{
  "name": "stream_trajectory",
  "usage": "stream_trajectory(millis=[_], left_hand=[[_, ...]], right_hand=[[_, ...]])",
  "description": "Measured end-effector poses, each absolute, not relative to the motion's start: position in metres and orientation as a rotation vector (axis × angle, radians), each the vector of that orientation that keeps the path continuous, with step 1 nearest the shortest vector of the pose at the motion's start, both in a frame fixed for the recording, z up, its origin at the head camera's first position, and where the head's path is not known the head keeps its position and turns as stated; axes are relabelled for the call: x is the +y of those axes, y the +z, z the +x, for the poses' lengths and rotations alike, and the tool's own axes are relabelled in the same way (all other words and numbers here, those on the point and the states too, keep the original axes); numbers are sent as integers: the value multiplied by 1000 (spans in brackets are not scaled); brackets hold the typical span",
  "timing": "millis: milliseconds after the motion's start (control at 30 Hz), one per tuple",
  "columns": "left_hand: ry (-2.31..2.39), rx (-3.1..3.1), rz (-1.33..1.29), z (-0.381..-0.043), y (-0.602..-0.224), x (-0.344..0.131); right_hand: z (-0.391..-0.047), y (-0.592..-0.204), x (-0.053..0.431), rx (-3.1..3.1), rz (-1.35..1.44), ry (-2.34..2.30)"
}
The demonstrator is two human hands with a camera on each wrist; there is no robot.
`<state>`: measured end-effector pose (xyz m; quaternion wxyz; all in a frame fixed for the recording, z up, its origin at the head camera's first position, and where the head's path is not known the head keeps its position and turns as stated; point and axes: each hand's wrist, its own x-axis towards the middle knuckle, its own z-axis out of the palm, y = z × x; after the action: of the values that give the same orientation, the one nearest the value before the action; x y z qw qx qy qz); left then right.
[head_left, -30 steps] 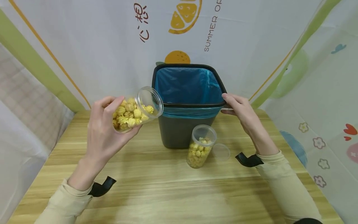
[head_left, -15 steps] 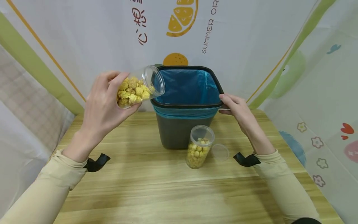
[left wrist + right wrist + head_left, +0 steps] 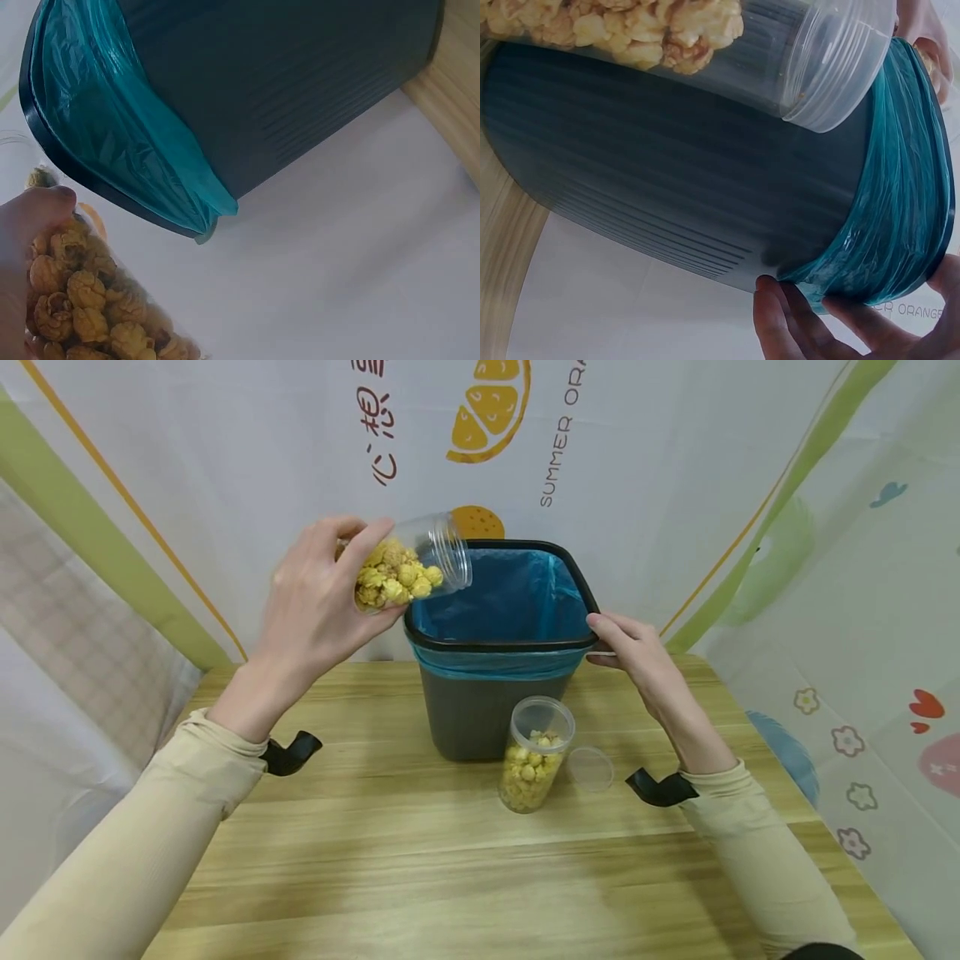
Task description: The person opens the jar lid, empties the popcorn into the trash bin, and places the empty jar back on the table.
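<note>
My left hand grips a clear plastic jar of yellow popcorn, tilted nearly on its side. The jar's uncapped mouth hangs over the left part of a dark trash can, which has a blue liner bag folded over its rim. The popcorn is still inside the jar. With thumb and fingers, my right hand holds the can's right rim; in the right wrist view its fingers lie against the can's outer wall below the bag's edge.
A second popcorn jar, with a lid on, stands in front of the can. Beside it a clear round lid lies flat on the wooden table. A printed curtain hangs close behind the can.
My left hand has lifted the jar and carried it right, from beside the can to above its rim. The right hand stays on the rim.
</note>
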<state>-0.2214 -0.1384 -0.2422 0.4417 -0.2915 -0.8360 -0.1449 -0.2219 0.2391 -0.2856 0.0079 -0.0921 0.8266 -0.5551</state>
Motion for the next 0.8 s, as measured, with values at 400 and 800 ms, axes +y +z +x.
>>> stream_trajectory(millis=[400, 800], left_hand=[[-297, -2118, -802, -234, -234, -129], [-182, -2114, -836, -238, -228, -119]], right_hand=[[-221, -285, 240, 2573, -287, -1732], [-220, -284, 240, 2565, -284, -1722]])
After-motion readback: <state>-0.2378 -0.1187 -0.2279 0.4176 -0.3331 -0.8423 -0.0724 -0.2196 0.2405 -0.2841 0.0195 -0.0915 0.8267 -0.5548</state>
